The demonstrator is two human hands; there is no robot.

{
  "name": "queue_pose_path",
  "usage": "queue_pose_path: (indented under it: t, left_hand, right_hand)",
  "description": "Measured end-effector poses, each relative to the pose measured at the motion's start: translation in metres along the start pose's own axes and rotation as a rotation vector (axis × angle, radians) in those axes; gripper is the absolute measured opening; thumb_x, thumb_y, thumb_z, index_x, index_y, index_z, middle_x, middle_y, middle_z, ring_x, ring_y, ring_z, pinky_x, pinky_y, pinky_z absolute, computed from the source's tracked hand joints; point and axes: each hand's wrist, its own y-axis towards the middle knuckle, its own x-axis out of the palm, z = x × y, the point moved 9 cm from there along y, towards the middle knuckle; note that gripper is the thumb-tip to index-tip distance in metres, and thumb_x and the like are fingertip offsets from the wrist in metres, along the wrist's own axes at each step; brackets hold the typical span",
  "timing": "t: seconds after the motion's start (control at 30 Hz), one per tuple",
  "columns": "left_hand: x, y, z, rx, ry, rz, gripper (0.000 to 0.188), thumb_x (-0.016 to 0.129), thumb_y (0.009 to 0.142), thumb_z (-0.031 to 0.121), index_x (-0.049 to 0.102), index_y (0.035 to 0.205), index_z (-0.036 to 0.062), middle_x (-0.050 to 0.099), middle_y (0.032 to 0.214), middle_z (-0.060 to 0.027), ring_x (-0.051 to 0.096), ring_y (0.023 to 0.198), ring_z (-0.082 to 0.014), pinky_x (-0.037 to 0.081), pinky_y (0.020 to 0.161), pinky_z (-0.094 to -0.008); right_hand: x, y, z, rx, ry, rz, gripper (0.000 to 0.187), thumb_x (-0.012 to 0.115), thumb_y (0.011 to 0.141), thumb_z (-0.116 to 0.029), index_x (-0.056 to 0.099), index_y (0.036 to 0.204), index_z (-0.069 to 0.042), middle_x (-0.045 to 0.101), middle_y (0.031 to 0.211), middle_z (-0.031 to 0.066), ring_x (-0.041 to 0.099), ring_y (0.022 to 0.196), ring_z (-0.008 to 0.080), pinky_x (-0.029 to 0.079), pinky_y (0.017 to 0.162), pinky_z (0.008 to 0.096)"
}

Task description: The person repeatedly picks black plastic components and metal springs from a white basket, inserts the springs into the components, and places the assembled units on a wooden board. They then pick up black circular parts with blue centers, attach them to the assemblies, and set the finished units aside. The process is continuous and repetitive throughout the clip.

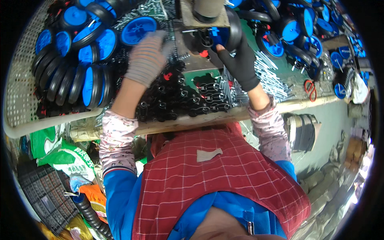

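Note:
My right hand [240,64], in a dark glove with a bare thumb tip, grips a black-tyred wheel [235,30] with a blue hub. The wheel stands on edge beneath the head of a press [206,14], next to a black bracket [200,42] with a red part. Further left, my left hand [148,58] wears a grey striped glove and is smeared by motion. Its fingers are at the near edge of another blue-hubbed wheel [138,31]; whether they hold it is unclear. Below both hands lie several black brackets with wire loops [208,94].
A white perforated crate [24,76] at the left holds several wheels [94,86]. Metal pins [270,76] lie right of the press, near red-handled scissors [310,90]. More wheels [290,30] are piled at the far right. The bench's wooden edge [192,123] runs before me.

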Motion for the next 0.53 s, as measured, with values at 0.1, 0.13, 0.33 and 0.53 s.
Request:
queue_pose_path:
  t: [0.1,0.13,0.33,0.53]
  left_hand:
    - [0.013,0.008,-0.052,-0.138,0.461,-0.253,0.041,0.070,0.087,0.031,0.062,0.121,0.0099,0.063,0.116,-0.0134,0.061,0.110,-0.0347,0.050,0.092,-0.0441]
    - [0.015,0.007,-0.059,-0.148,0.513,-0.257,0.043,0.072,0.085,0.031,0.062,0.121,0.0099,0.063,0.115,-0.0132,0.061,0.110,-0.0346,0.050,0.093,-0.0444]
    - [0.019,0.012,-0.050,-0.037,0.616,-0.258,0.044,0.075,0.081,0.029,0.062,0.119,0.0108,0.064,0.111,-0.0139,0.063,0.106,-0.0349,0.050,0.092,-0.0455]
    - [-0.077,0.002,-0.018,-0.152,0.266,0.224,0.045,0.076,0.083,0.034,0.059,0.115,0.0082,0.060,0.118,-0.0215,0.064,0.096,-0.0417,0.053,0.085,-0.0465]
  right_hand:
    - [-0.005,0.020,0.010,-0.100,-0.003,-0.100,0.057,0.078,0.082,-0.039,0.056,0.123,-0.007,0.071,0.091,0.0159,0.070,0.077,0.0348,0.055,0.068,0.0402]
    - [-0.003,0.020,0.010,-0.122,0.042,-0.101,0.062,0.078,0.083,-0.039,0.054,0.130,-0.006,0.070,0.092,0.0159,0.069,0.079,0.0341,0.055,0.071,0.0410]
    - [0.009,0.005,-0.003,-0.310,-0.163,0.049,0.076,0.076,0.081,-0.041,0.047,0.143,-0.009,0.063,0.095,0.0112,0.063,0.085,0.0318,0.052,0.072,0.0452]
    - [0.000,0.096,0.076,-0.116,0.024,-0.606,0.038,0.064,0.093,-0.043,0.077,0.096,-0.008,0.071,0.083,0.0185,0.067,0.070,0.0327,0.051,0.064,0.0412]
